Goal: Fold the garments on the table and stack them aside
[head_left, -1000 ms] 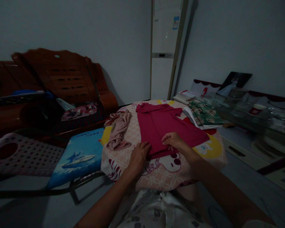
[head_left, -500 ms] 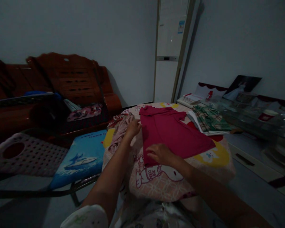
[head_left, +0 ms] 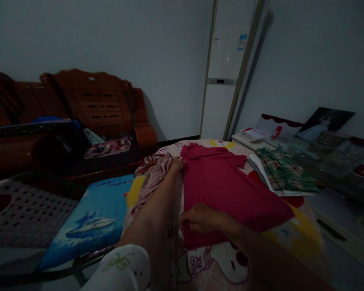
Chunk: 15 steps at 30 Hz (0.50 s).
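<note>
A crimson short-sleeved T-shirt [head_left: 221, 182] lies spread, folded lengthwise, on a round table with a patterned cloth [head_left: 279, 238]. At its left edge near the collar, my left hand [head_left: 177, 165] is closed, fingertips pinching the fabric; they are partly hidden. Lower down that edge, my right hand [head_left: 202, 218] is curled with its fingers on the shirt's margin near the hem. A crumpled dusty-pink garment [head_left: 156, 173] lies just left of my left hand.
A folded green plaid garment [head_left: 283, 171] rests on white cloth at the table's right. Beyond stands a glass-topped cabinet [head_left: 330, 149] holding a photo and a cup. Left are a chair with a blue cushion [head_left: 94, 218] and a wooden sofa [head_left: 94, 105]. A tall air conditioner [head_left: 220, 109] stands behind.
The view has shifted closer to the table. My right hand, earlier hovering with loose fingers over the shirt, has curled at its left edge. My left hand has closed at the upper edge.
</note>
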Each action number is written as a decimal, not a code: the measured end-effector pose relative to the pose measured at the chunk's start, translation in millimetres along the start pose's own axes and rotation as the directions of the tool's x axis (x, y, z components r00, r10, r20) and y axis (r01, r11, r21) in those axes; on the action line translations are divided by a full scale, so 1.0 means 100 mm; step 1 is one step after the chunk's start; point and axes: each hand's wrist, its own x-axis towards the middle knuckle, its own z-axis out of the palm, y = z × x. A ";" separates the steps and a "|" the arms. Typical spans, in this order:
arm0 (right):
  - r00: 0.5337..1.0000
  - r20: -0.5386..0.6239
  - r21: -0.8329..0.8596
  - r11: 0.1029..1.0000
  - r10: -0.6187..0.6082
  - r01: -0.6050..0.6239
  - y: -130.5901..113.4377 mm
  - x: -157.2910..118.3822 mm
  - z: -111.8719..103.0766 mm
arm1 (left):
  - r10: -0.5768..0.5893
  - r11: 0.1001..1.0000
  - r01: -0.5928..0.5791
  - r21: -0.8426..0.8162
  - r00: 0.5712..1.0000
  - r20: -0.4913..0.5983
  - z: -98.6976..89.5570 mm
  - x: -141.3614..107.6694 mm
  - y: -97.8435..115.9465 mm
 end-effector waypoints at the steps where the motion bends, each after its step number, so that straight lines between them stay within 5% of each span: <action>1: 1.000 0.009 0.018 1.000 -0.004 0.004 0.01 0.01 0.00 | -0.003 0.998 0.004 -0.062 1.000 0.015 0.02 0.05 -0.01; 8: 0.998 0.040 0.074 0.996 -0.048 0.045 0.15 0.09 0.08 | 0.024 0.915 0.046 -0.401 0.986 0.168 0.03 0.22 -0.07; 15: 0.997 0.051 0.107 0.993 -0.051 0.046 0.14 0.17 -0.02 | 0.082 0.859 0.078 -0.506 0.955 0.287 0.03 0.23 -0.05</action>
